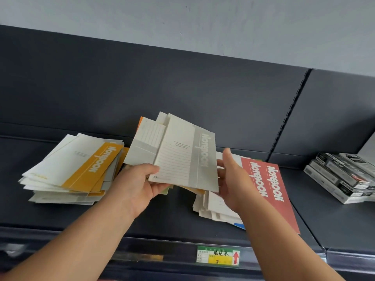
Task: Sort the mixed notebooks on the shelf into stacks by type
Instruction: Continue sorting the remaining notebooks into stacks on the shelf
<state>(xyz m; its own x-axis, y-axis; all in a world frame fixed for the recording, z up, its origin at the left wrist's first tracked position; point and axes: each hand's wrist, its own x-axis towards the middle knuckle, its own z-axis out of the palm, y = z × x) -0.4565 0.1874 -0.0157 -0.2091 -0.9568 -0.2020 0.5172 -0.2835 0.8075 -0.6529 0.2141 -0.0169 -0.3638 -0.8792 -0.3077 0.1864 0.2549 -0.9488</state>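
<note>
A dark matte shelf (pixel 162 216) carries a loose pile topped by a yellow-banded notebook (pixel 81 165) at left, a splayed pile under a red notebook (pixel 269 191) at right, and glossy black boxes (pixel 343 177) far right. Above the gap between the piles, the left hand (pixel 138 183) pinches a fan of thin cream, grey-banded notebooks (pixel 178 155), thumb on top. The right hand (pixel 231 179) touches their right edge with its fingers, thumb lifted.

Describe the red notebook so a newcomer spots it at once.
On the dark shelf, take the right-hand notebook pile. The red notebook lies on top at its right side. Its red cover with white lettering stands out; its neighbours are white, grey or yellow.
</note>
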